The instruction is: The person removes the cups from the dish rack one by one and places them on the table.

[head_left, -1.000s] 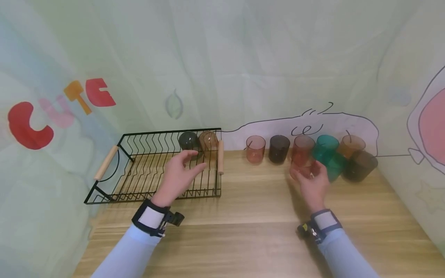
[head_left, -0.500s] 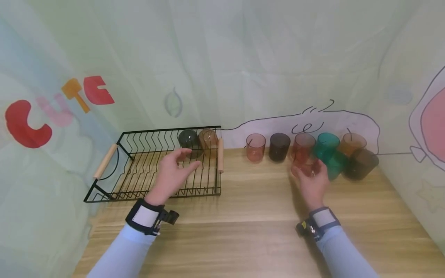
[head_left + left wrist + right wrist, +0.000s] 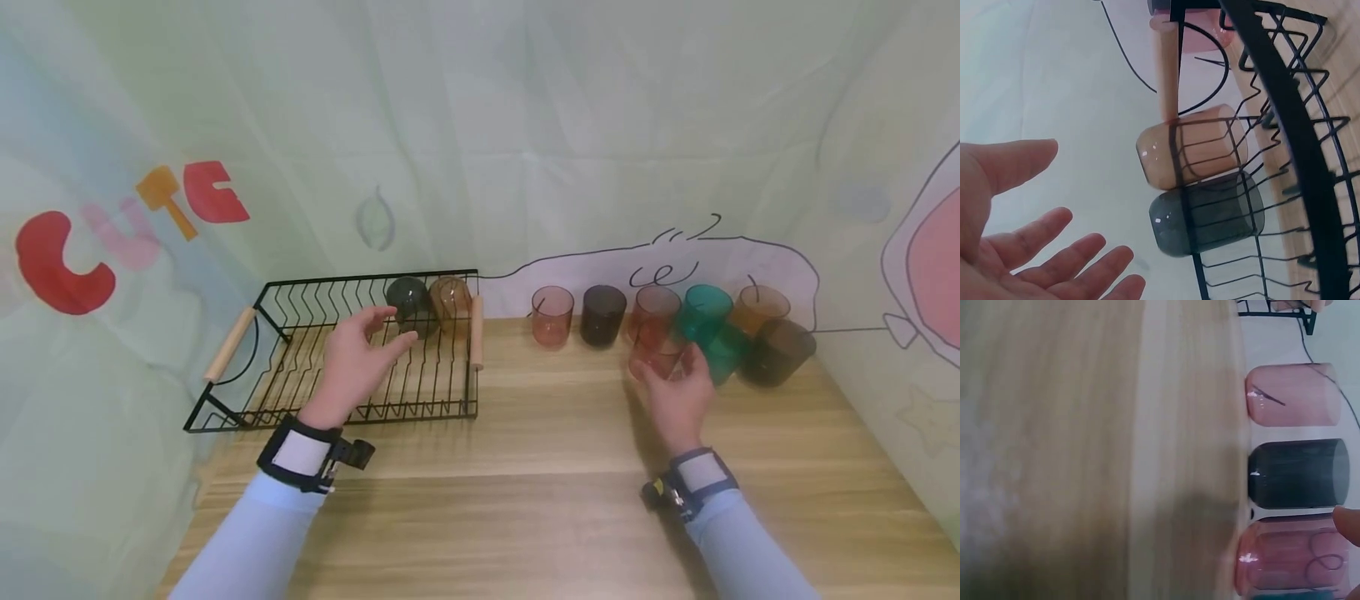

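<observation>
My right hand (image 3: 678, 400) has its thumb and fingers around the sides of a clear pink cup (image 3: 652, 360) at the front of the cup group. Right behind it stands another pink cup (image 3: 657, 310), with a teal cup (image 3: 707, 308) and a green cup (image 3: 723, 354) beside them. In the right wrist view the thumb (image 3: 1349, 525) is at the pink cup's upper end. My left hand (image 3: 351, 360) hovers over the wire dish rack (image 3: 330, 425), fingers loosely bent and holding nothing. A grey cup (image 3: 1207, 212) and an amber cup (image 3: 1194, 147) stand upside down in the rack.
Left of the pink pair are a black cup (image 3: 603, 317) and a single pink cup (image 3: 552, 318). Amber (image 3: 763, 307) and dark brown (image 3: 780, 354) cups stand at the far right. A printed curtain (image 3: 525, 167) hangs behind the wooden table (image 3: 540, 533).
My left hand has drawn back leftward, away from the grey and amber cups in the rack. My right hand has stayed almost still at the front pink cup.
</observation>
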Demonstrator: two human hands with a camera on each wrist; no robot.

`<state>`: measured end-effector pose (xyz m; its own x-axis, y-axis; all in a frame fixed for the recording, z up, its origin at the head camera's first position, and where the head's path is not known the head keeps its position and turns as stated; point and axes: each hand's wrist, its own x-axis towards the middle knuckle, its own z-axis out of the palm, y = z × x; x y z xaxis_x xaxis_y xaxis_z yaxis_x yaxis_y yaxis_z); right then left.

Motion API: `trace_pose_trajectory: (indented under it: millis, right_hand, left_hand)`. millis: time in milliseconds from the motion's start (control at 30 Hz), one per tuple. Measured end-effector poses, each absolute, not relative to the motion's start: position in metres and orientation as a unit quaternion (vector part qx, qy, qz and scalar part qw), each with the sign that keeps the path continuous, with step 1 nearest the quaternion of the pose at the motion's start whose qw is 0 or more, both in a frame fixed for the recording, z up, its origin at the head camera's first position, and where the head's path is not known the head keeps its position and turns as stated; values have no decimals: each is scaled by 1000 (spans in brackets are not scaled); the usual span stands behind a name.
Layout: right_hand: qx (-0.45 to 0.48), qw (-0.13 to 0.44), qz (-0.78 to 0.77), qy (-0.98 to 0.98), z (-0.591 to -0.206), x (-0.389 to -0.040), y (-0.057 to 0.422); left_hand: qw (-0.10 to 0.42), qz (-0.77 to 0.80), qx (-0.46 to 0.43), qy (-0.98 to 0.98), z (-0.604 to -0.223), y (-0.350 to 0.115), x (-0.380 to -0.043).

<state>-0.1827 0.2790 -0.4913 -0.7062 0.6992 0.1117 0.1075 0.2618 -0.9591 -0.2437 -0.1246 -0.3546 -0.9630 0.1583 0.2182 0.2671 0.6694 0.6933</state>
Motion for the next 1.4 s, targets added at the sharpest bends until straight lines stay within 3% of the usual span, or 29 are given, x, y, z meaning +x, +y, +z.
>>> trace_pose_trajectory:
  millis: [200,400,500,933,1400]
  right_hand:
    - [-246,315,545,-737,-482,-175,279]
    - [-207,370,504,-752,-466,-169,275]
    - [-172,364,465,-788,-455,-167,267]
    - [-19,155,345,-926,-449,-158,229]
    - [66,82,294,-950,-455,-155,207]
  left_hand:
    - [91,-374,-109,-917,-350,-133,-252]
    - [77,-352,-99,-928,-355,-144,-264]
    - [78,-339,-93,-933,-361,-148,-273]
    - [85,-253,-112,-957,-376,-136,-306]
    - [61,-206,-130,-968,-379,-117,-335]
